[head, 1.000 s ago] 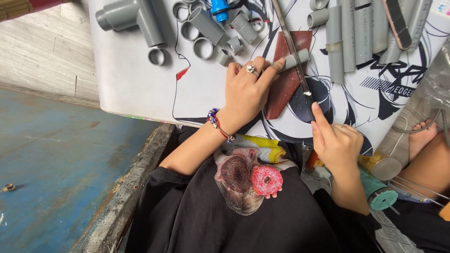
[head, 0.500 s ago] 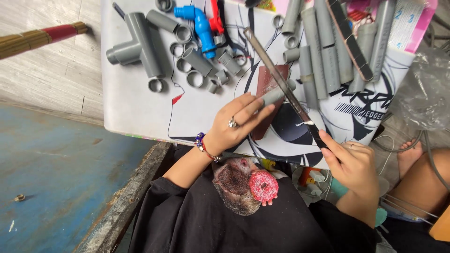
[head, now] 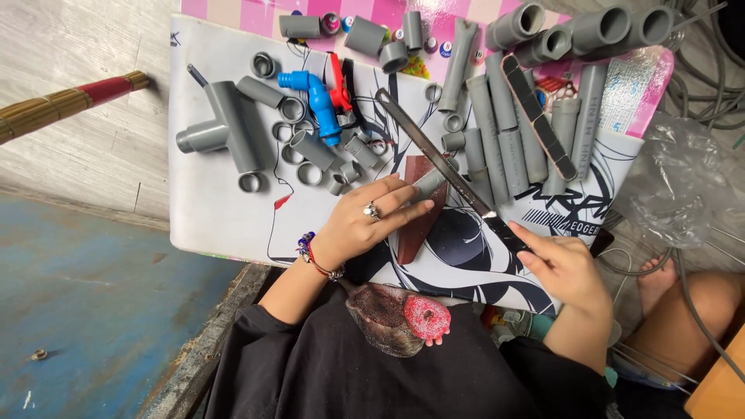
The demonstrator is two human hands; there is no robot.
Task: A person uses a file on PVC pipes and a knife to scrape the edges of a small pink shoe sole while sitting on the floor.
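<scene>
A short grey pipe piece (head: pixel 428 183) lies on a brown sanding sheet (head: pixel 419 209) on the white printed worktop (head: pixel 209 221). The left hand (head: pixel 361 225) pins it there, fingers closed on it. The right hand (head: pixel 563 268) grips the handle of a long metal file (head: pixel 434 155), whose blade rests across the pipe's end. The filing looks under way; many grey pipes (head: pixel 504 132) and rings (head: pixel 293 109) wait around, beside a blue valve (head: pixel 318 97). Compared with half a second ago, the hands sit lower in view and more of the worktop's far edge shows.
</scene>
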